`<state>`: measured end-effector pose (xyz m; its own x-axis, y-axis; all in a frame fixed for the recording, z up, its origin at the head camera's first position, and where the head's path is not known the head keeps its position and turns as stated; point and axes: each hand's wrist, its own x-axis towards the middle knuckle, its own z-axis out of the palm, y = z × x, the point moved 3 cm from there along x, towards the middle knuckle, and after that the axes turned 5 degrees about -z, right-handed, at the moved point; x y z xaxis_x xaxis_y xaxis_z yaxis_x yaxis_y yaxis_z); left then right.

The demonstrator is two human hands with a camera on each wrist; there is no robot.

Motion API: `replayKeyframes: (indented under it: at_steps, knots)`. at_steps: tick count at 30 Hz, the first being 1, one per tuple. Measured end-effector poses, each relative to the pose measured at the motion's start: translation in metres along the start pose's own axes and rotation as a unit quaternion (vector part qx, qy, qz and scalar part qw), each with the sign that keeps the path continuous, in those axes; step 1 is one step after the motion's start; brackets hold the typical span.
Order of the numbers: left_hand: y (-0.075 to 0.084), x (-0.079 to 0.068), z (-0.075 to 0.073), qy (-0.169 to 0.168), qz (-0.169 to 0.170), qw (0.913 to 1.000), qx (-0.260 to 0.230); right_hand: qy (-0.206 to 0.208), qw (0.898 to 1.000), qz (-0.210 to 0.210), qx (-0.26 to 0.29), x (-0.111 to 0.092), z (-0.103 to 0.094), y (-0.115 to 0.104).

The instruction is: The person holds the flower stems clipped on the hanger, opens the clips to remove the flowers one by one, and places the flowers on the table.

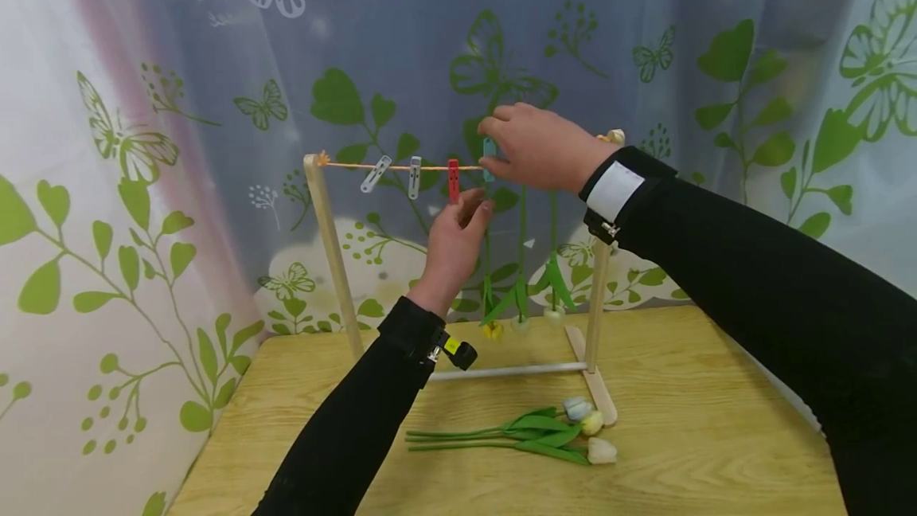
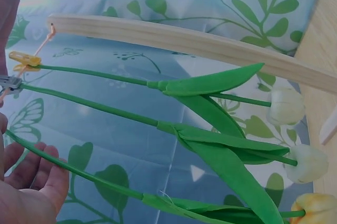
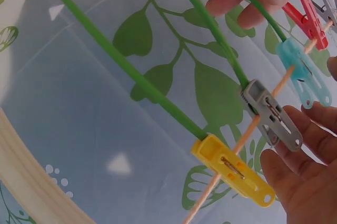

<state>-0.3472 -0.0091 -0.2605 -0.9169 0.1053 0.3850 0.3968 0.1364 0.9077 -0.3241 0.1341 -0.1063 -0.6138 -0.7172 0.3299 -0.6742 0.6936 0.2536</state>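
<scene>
My right hand (image 1: 544, 148) is at a light blue clothespin (image 3: 301, 71) on the orange cord (image 3: 284, 81). Its thumb and fingers lie apart around the pin's spread handles, which show uncovered in the right wrist view. The pin grips the green stem of a yellow tulip (image 2: 316, 211) hanging head down. Just below, my left hand (image 1: 454, 241) has its fingers loosely bent beside that stem (image 2: 79, 170), without a visible pinch. Gray (image 3: 268, 113) and yellow (image 3: 231, 170) clothespins hold two whitish tulips (image 2: 308, 163) the same way.
A wooden frame (image 1: 333, 253) carries the cord. A red clothespin (image 1: 453, 180) and two gray ones (image 1: 415, 177) sit on its left part. Several tulips (image 1: 544, 432) lie on the wooden table (image 1: 680, 436) in front. Behind hangs a leaf-patterned curtain (image 1: 401, 38).
</scene>
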Motion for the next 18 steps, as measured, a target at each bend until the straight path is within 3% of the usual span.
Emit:
replayKeyframes:
  at_steps: [8, 18]
  knots:
    - [0.0077, 0.0023, 0.0052, -0.004, 0.024, 0.9997, 0.006, -0.009, 1.0, 0.001, -0.013, 0.0031, -0.0012, -0.0009]
    - [0.0059, 0.0019, 0.0102, 0.0, 0.03, 0.9987, -0.041, -0.015, 1.0, 0.002, 0.004, 0.0063, 0.0029, -0.0014]
